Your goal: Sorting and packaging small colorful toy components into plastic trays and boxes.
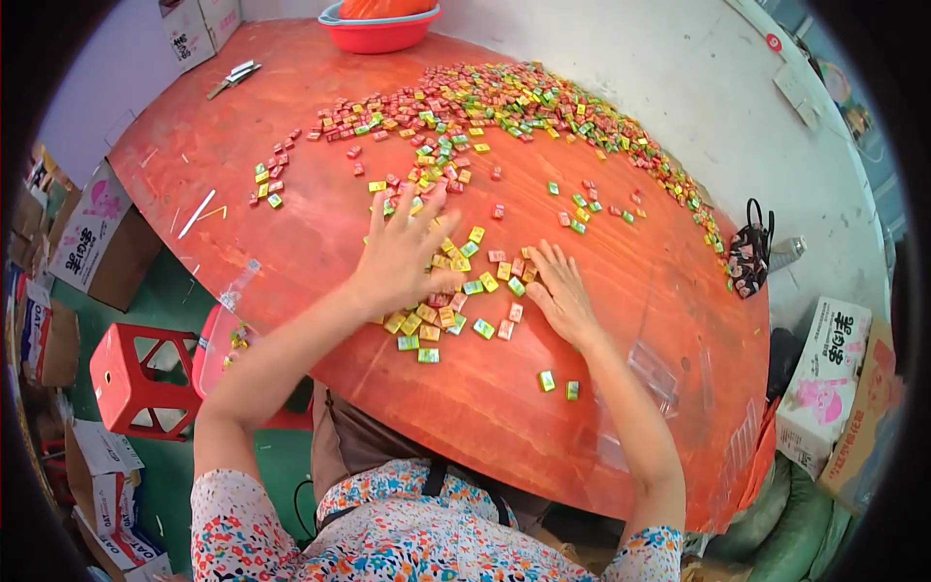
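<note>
Red tabletop: bears many small block-shaped pieces in red, yellow, orange and green; one loose cluster lies at and between the hands, near the front edge.
Left forearm: comes from the lower left, slanting up and rightward, elbow bent outward.
Left hand: open, back upward, fingers spread and pointing away from the body, thumb toward the right; it covers part of the cluster, and I cannot tell whether the palm touches it.
Right forearm: rises from the lower right and leans leftward.
Right hand: open, back upward, fingers apart and aimed up and leftward, just beside the cluster's right side; any contact is unclear.
Green pair: two pieces lie near the right forearm, apart from the cluster.
Far heap: more pieces, densely spread along the white wall.
</note>
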